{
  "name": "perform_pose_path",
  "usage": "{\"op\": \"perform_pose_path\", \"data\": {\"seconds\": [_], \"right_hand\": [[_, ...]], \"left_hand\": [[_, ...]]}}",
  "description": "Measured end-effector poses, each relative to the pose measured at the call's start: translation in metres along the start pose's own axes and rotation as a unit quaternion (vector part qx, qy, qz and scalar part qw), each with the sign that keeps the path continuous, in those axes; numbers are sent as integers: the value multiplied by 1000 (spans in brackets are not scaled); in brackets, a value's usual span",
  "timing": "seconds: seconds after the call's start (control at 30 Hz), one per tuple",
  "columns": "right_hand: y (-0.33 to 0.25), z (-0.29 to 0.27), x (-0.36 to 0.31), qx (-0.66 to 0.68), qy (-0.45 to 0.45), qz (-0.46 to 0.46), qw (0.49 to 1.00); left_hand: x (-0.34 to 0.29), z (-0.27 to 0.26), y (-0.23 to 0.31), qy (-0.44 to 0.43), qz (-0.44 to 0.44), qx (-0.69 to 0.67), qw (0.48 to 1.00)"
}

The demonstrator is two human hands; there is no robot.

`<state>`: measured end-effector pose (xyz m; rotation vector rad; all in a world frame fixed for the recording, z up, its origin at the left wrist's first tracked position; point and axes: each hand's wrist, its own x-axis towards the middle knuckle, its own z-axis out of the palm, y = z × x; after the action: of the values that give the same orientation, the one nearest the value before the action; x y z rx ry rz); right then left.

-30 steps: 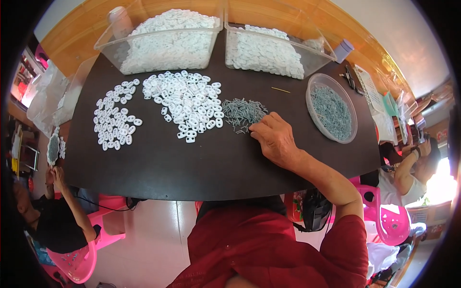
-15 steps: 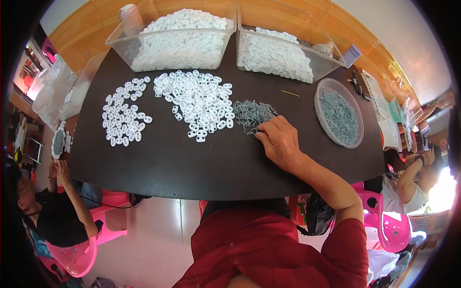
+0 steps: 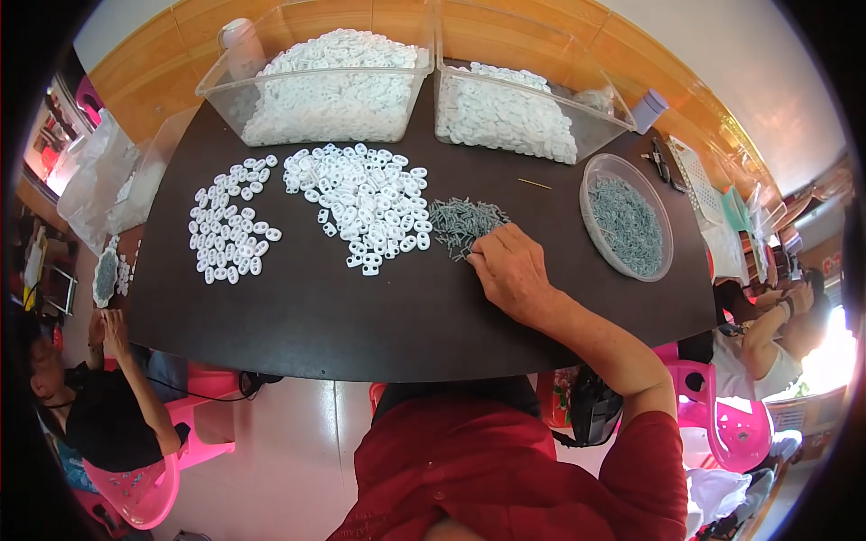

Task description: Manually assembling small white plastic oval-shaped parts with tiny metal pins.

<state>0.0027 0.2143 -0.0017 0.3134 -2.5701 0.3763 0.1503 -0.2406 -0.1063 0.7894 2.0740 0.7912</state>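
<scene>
My right hand (image 3: 512,273) is at the near right edge of a loose heap of small grey screws (image 3: 463,221). Its fingers are curled and pressed together, the tips down among the outermost screws; anything pinched there is too small to make out. Left of the screws lies a bigger heap of white oval plastic pieces (image 3: 368,194), each with two holes. Farther left, more of these white pieces (image 3: 225,233) are spread in a single layer. My left hand does not show.
Two clear bins, a left one (image 3: 316,74) and a right one (image 3: 591,115), hold white pieces along the table's far side. A round tub (image 3: 669,248) of screws sits at right, near a thin brass-coloured rod (image 3: 535,183). Other people work at both sides.
My right hand has shifted slightly left and stays at the edge of the screw heap, fingers still closed. The whole view has moved a little.
</scene>
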Motion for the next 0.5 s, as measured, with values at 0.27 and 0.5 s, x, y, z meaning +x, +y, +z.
{"op": "perform_pose_path", "data": {"seconds": [0.27, 0.5], "right_hand": [[0, 6, 5, -8, 0, -12, 1000], [9, 2, -1, 39, 14, -8, 999]], "left_hand": [[-1, -33, 46, 79, 29, 22, 996], [89, -140, 129, 308, 125, -88, 939]]}}
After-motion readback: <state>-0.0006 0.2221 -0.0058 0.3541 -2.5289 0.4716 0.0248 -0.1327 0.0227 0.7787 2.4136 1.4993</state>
